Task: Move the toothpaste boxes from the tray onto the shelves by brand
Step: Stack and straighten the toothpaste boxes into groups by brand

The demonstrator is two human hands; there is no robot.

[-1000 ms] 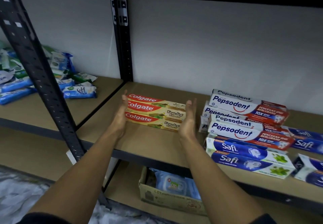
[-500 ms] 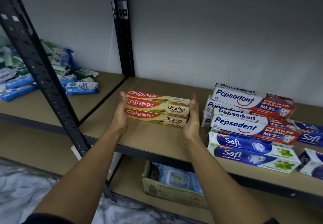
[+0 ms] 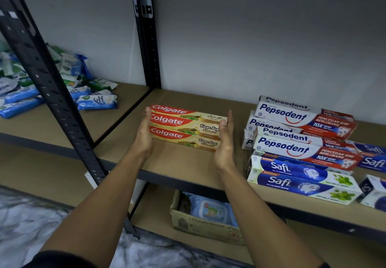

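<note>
squaring colgate boxes (image 3: 183,127) on the shelf (image 3: 183,164), left hand (image 3: 144,137) and right hand (image 3: 224,142) pressing flat at 9 and 3 o'clock; next, likely releasing.

Colgate boxes (image 3: 183,124): printed card, slight sheen
Pepsodent boxes (image 3: 292,117): glossy printed card
Safi boxes (image 3: 296,182): glossy printed card
shelf board (image 3: 181,163): matt brown, wood-like, smooth
uprights (image 3: 150,48): black painted metal, perforated
carton (image 3: 200,226): plain brown cardboard, matt
packs (image 3: 97,102): shiny plastic film, crinkled

Rightmost Safi boxes (image 3: 372,161) cut by right edge; carton (image 3: 200,225) print unreadable.
</note>
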